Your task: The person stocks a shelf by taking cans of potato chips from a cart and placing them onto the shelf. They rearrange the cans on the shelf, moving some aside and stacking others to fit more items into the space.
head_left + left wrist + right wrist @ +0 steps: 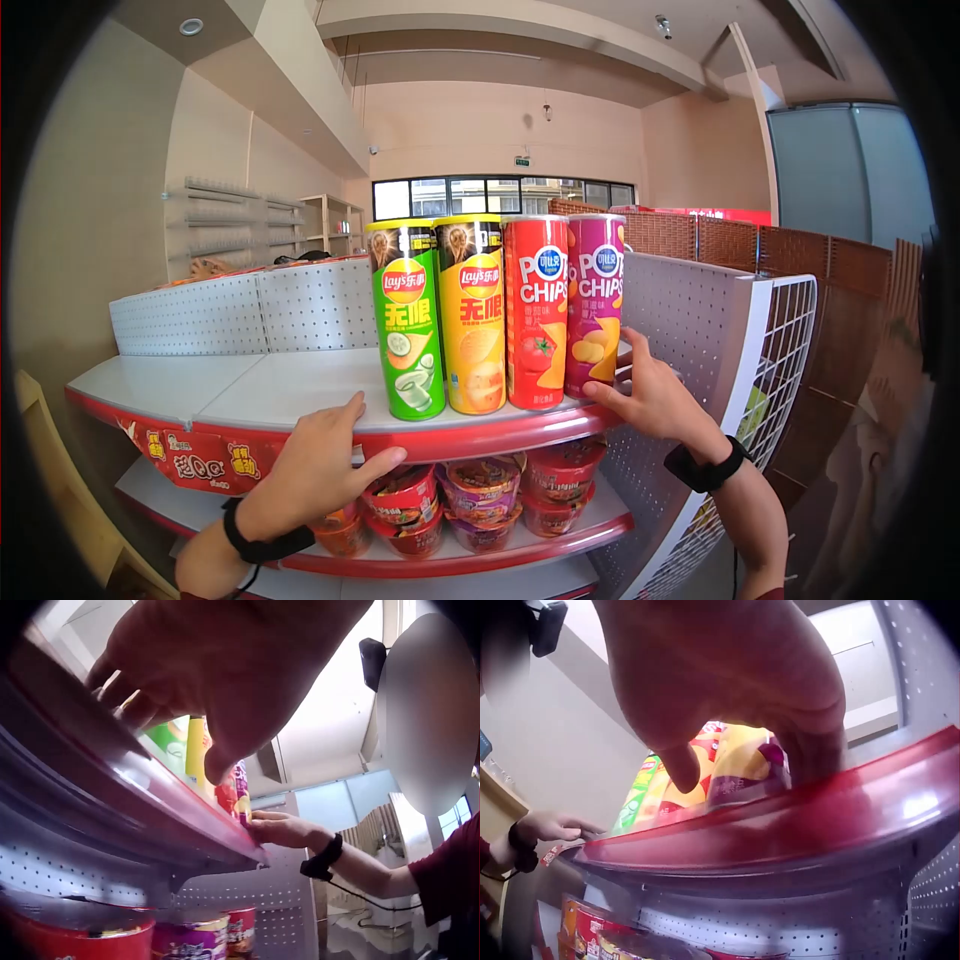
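Observation:
Four upright chip cans stand in a row on the top shelf (290,385): a green Lay's can (408,330), a yellow Lay's can (473,330), a red Pot Chips can (537,310) and a purple Pot Chips can (594,345). My right hand (655,395) holds the purple can low down, thumb across its front and fingers along its right side. To the left of the green can, my left hand (325,455) rests on the shelf's red front edge with fingers extended and thumb spread. Neither wrist view shows the cans' tops.
Several instant noodle tubs (485,490) are stacked on the shelf below. A red promotional sign (190,458) hangs from the front edge at left. A perforated side panel (690,300) and white wire rack (780,340) stand at right.

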Demonstrator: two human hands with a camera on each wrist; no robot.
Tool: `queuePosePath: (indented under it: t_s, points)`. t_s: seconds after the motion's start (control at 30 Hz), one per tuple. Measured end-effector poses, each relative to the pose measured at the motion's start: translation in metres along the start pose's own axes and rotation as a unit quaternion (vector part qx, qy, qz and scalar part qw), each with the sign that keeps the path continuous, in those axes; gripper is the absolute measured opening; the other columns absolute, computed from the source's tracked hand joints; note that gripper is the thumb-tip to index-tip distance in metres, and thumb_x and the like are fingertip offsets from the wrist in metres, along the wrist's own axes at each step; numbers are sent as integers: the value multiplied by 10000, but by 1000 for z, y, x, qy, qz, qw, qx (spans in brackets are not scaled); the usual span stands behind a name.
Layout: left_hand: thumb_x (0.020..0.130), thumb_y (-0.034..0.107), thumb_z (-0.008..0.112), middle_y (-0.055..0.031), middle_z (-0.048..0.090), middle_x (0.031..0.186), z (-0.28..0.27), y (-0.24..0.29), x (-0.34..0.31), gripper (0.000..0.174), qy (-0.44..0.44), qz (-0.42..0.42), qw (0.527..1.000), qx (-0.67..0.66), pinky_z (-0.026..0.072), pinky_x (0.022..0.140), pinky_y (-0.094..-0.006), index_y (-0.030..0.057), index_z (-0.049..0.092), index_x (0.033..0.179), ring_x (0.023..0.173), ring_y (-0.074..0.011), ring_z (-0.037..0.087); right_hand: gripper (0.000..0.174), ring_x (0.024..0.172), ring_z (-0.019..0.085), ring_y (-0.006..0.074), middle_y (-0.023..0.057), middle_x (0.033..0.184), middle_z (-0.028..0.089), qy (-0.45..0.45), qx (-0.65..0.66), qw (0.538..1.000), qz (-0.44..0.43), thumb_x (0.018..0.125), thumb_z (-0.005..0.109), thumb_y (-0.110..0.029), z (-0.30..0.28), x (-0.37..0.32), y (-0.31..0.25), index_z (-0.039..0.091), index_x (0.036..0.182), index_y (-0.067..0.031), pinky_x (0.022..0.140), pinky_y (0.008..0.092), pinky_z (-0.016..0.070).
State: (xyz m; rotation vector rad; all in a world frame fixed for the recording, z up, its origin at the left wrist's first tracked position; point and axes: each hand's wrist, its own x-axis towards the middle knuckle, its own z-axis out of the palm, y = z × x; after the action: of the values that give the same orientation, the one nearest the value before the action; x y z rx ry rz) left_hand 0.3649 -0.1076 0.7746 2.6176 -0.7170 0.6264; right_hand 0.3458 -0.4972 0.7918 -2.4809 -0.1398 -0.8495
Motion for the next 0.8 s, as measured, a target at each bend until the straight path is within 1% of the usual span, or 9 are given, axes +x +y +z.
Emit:
queuePosePath:
  t_s: [0.07, 0.2, 0.27, 0.47, 0.6, 0.67, 0.7, 0.77, 0.8]
  points:
    - [884, 456, 713, -289, 687, 1097, 17, -10, 6, 769, 135, 93, 986, 35, 498, 945, -444, -144, 510, 1320, 1056, -403, 660, 952, 1046, 670, 369, 282, 1124, 658, -27, 24, 999, -25, 851, 774, -464, 6, 5, 11, 288, 1452, 92, 899, 414, 533]
    - [876, 399, 722, -241, 717, 1019, 26, -15, 22, 632, 155, 115, 981, 12, 509, 887, -446, -101, 602, 1244, 975, -385, 679, 922, 1033, 676, 345, 260, 1109, 669, -33, 56, 997, -52, 847, 780, -451, 7, 11, 20, 327, 1443, 86, 891, 401, 534]
    - [864, 348, 736, -223, 720, 952, 29, -13, 26, 511, 153, 122, 981, -3, 516, 831, -453, -44, 666, 1184, 879, -385, 681, 896, 1018, 681, 327, 243, 1100, 676, -41, 69, 996, -35, 843, 784, -437, 4, 11, 19, 353, 1439, 73, 883, 389, 535]
    - [858, 338, 738, -230, 712, 931, 26, -5, 25, 458, 152, 100, 983, -17, 527, 770, -443, -5, 696, 1158, 820, -377, 682, 876, 1023, 684, 337, 239, 1094, 679, -8, 88, 995, -50, 838, 787, -426, 12, 7, 27, 364, 1441, 47, 880, 397, 537]
    - [857, 335, 739, -225, 714, 927, 26, -5, 24, 460, 158, 98, 982, -29, 528, 795, -442, -4, 694, 1165, 833, -386, 681, 871, 1026, 682, 361, 256, 1104, 672, 2, 88, 995, -46, 843, 781, -425, 15, 3, 26, 361, 1444, 46, 873, 411, 542]
    - [851, 274, 750, -229, 703, 1131, 22, -1, 22, 476, 119, 69, 990, -16, 516, 921, -411, -17, 666, 1218, 1016, -381, 682, 841, 1102, 633, 404, 293, 1185, 622, 48, 91, 992, -79, 851, 775, -392, 21, 0, 30, 365, 1436, 50, 935, 432, 513]
    - [851, 274, 750, -229, 703, 1131, 22, -1, 19, 476, 118, 69, 990, -16, 516, 921, -411, -17, 666, 1218, 1016, -381, 682, 841, 1102, 633, 404, 293, 1185, 622, 47, 92, 992, -78, 851, 775, -392, 24, -5, 31, 365, 1436, 50, 935, 432, 513]
    - [843, 243, 761, -224, 673, 1209, 27, -3, 9, 502, 198, 90, 976, 33, 494, 960, -430, -8, 637, 1261, 1053, -385, 666, 804, 1189, 553, 445, 314, 1281, 549, 190, -57, 967, -163, 854, 773, -335, 34, -19, 36, 368, 1428, 57, 1016, 449, 457]
    - [843, 243, 761, -224, 673, 1209, 28, 1, 4, 502, 196, 91, 976, 31, 494, 960, -430, -8, 637, 1261, 1053, -385, 666, 738, 1185, 516, 451, 292, 1283, 523, 229, -82, 955, -167, 822, 784, -215, 36, -32, 30, 405, 1393, 59, 1034, 472, 424]
